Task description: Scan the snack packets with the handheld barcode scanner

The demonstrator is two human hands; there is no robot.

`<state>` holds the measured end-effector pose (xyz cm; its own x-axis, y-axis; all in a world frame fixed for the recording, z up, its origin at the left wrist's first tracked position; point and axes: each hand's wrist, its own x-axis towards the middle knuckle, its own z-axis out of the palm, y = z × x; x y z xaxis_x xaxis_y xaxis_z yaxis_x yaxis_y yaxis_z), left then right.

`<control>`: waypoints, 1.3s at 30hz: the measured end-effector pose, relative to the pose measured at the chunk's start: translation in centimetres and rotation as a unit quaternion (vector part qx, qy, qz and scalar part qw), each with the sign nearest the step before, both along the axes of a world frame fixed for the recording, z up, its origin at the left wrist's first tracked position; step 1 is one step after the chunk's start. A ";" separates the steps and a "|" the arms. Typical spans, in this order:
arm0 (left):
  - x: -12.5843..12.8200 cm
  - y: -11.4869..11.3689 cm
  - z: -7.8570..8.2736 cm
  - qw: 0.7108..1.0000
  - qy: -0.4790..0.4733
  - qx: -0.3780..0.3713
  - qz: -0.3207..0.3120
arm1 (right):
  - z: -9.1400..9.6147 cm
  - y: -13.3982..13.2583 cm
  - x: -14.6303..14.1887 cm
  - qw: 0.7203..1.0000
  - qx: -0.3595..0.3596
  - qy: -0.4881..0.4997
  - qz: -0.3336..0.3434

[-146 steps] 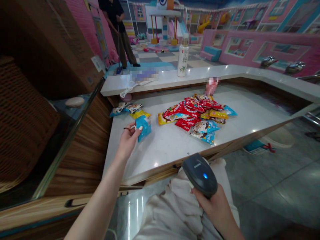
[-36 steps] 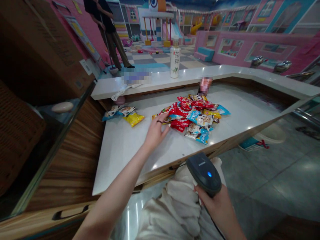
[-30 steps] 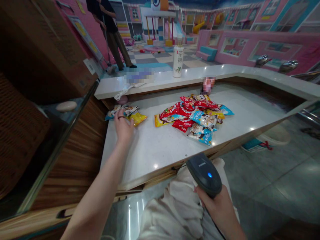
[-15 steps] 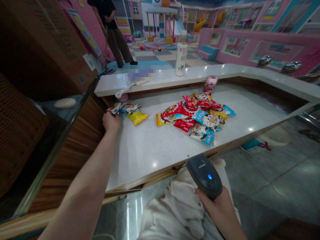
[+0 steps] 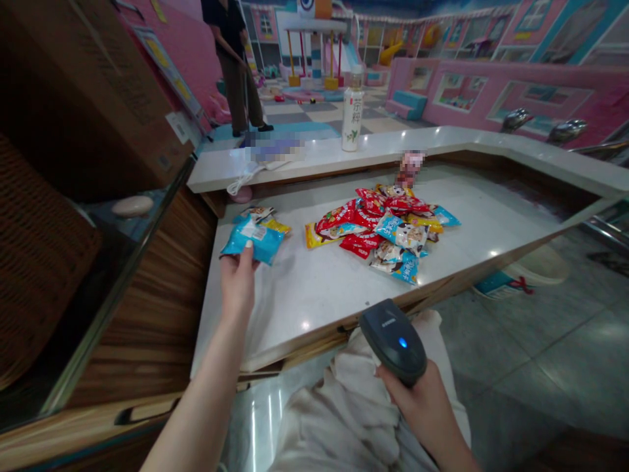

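Observation:
My left hand (image 5: 238,278) is closed on a blue snack packet (image 5: 255,241), thumb on top, its white label side up. Just behind that packet, partly covered by it, lie a yellow packet (image 5: 276,225) and a white-and-brown one (image 5: 259,213) on the counter. Low over my lap, my right hand (image 5: 422,393) is wrapped around the handle of a dark barcode scanner (image 5: 393,341) with a blue light lit on top. A heap of red, yellow and blue snack packets (image 5: 373,219) rests on the white counter (image 5: 275,308) between and beyond my hands.
A white-labelled bottle (image 5: 352,118) stands on the raised ledge (image 5: 417,139), near a white cable (image 5: 240,183). A cardboard box (image 5: 122,98) and a wicker basket (image 5: 39,262) are at left. A bucket (image 5: 521,275) sits on the floor at right. Beyond the ledge stands a person (image 5: 230,59).
My left hand has come up and right from the counter's left end, now with the blue packet in it. The scanner has shifted slightly left. The person beyond has moved right.

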<state>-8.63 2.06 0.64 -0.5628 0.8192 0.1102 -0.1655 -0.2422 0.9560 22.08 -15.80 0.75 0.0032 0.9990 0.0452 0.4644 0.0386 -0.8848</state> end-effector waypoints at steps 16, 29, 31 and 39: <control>9.0 -3.1 -1.2 0.948 -0.204 -0.154 -0.189 | 0.3 -0.1 -0.5 0.998 -0.007 0.052 -0.039; 11.3 -3.8 -1.4 0.927 -0.204 -0.176 -0.262 | 0.5 0.7 -1.3 0.997 -0.014 0.061 -0.035; 11.4 -3.7 -1.4 0.923 -0.202 -0.179 -0.272 | 0.6 0.7 -1.4 0.998 -0.018 0.058 -0.030; 11.8 -3.7 -1.7 0.924 -0.207 -0.194 -0.255 | 0.9 1.2 -1.7 0.998 -0.012 0.063 -0.024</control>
